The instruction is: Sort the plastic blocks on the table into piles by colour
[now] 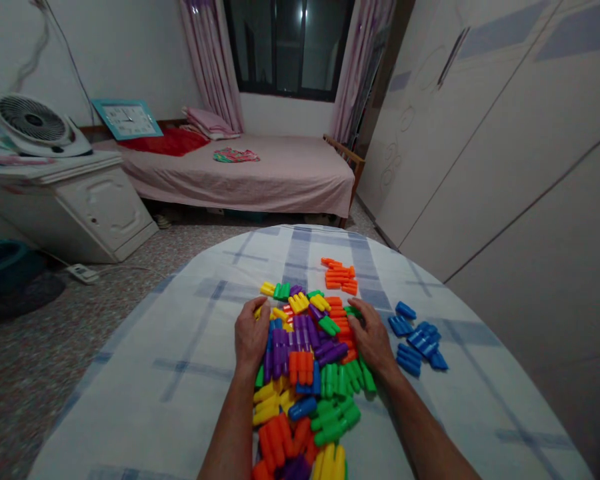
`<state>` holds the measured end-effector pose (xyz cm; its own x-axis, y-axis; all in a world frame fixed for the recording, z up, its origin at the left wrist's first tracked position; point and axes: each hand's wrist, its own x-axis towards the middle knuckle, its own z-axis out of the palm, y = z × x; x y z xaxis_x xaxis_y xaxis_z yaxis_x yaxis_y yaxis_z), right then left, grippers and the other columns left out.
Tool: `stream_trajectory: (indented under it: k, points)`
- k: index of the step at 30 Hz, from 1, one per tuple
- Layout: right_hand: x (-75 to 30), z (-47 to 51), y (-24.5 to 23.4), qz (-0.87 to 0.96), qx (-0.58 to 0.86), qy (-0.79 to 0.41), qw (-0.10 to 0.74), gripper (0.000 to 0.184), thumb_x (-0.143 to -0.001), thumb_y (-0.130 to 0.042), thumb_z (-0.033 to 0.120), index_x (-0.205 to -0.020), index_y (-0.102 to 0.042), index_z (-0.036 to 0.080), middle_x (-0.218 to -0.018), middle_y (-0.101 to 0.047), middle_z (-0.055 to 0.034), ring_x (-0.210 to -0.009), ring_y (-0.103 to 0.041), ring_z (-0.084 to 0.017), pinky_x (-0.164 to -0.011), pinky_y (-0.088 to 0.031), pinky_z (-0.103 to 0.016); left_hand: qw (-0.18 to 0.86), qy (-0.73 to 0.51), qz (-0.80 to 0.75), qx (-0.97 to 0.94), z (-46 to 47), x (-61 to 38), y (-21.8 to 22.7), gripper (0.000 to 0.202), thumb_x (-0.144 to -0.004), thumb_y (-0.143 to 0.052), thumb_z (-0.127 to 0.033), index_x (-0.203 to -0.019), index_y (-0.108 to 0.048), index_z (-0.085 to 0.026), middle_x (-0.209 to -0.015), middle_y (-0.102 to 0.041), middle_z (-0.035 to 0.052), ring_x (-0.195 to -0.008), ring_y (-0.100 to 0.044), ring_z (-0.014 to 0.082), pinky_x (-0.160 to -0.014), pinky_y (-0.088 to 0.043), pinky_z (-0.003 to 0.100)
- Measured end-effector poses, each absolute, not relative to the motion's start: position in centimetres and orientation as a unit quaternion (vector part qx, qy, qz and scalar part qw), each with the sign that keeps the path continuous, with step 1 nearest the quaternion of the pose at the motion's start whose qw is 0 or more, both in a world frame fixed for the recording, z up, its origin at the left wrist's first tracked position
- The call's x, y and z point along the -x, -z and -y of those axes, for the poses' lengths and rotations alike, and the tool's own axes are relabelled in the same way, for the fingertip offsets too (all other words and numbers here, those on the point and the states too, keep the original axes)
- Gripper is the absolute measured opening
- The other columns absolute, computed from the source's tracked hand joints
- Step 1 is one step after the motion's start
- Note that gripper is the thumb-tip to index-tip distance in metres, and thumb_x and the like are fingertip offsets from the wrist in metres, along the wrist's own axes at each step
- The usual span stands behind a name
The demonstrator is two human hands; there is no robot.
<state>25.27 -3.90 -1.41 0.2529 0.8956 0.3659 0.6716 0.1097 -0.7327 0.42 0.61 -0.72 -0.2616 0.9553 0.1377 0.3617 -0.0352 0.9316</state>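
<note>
My left hand lies palm down on the left side of a heap of multicoloured plastic interlocking blocks, with its fingers over yellow and purple pieces. My right hand rests on the heap's right side, its fingers spread against orange and green pieces. Beyond the heap sits a small group of orange blocks. To the right lies a separate group of blue blocks. Whether either hand grips a block is hidden.
The blocks lie on a rounded table covered by a pale checked cloth. A white wardrobe stands to the right, a bed lies ahead, and a white cabinet with a fan stands left.
</note>
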Motion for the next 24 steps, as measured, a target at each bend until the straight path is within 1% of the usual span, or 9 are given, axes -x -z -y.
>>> stream_trajectory:
  k: [5, 10, 15, 20, 24]
  points:
    - [-25.46, 3.01, 1.43, 0.621, 0.657, -0.117, 0.411, 0.037, -0.079, -0.043, 0.029, -0.11, -0.06, 0.018, -0.112, -0.062, -0.0091, -0.106, -0.054, -0.023, -0.096, -0.039, -0.043, 0.309, -0.487, -0.625, -0.526, -0.64, -0.32, 0.86, 0.035, -0.08, -0.048, -0.04, -0.1, -0.064, -0.016, -0.102, -0.067, 0.0082, -0.097, -0.06, 0.022, -0.091, -0.043, 0.036]
    - [-25.43, 3.2, 1.13, 0.63, 0.655, -0.116, 0.399, 0.032, -0.08, -0.042, 0.027, -0.105, -0.061, 0.018, -0.108, -0.063, -0.0083, -0.103, -0.054, -0.022, -0.093, -0.04, -0.041, 0.306, -0.484, -0.628, -0.527, -0.43, -0.41, 0.43, 0.035, -0.079, -0.048, -0.039, -0.099, -0.065, -0.015, -0.101, -0.066, 0.0086, -0.097, -0.059, 0.022, -0.09, -0.043, 0.035]
    - [-25.33, 3.28, 0.97, 0.632, 0.655, -0.117, 0.397, 0.031, -0.081, -0.043, 0.026, -0.104, -0.062, 0.019, -0.106, -0.064, -0.0077, -0.101, -0.055, -0.022, -0.092, -0.04, -0.041, 0.309, -0.481, -0.629, -0.526, -0.44, -0.46, 0.18, 0.034, -0.079, -0.049, -0.04, -0.095, -0.066, -0.015, -0.096, -0.068, 0.0076, -0.093, -0.06, 0.0218, -0.087, -0.045, 0.034]
    - [-25.34, 3.34, 1.09, 0.628, 0.655, -0.124, 0.401, 0.029, -0.083, -0.042, 0.028, -0.102, -0.063, 0.02, -0.106, -0.065, -0.0066, -0.102, -0.055, -0.022, -0.092, -0.04, -0.04, 0.306, -0.482, -0.629, -0.528, -0.61, -0.29, 0.66, 0.032, -0.079, -0.049, -0.036, -0.096, -0.066, -0.016, -0.097, -0.068, 0.0072, -0.093, -0.061, 0.0216, -0.087, -0.045, 0.034]
    - [-25.31, 3.09, 1.25, 0.61, 0.662, -0.127, 0.416, 0.03, -0.086, -0.04, 0.033, -0.098, -0.064, 0.02, -0.103, -0.065, -0.0066, -0.099, -0.056, -0.022, -0.09, -0.04, -0.039, 0.303, -0.485, -0.626, -0.53, -0.68, -0.21, 0.88, 0.03, -0.078, -0.046, -0.032, -0.095, -0.066, -0.016, -0.097, -0.068, 0.0069, -0.092, -0.061, 0.0209, -0.087, -0.045, 0.034]
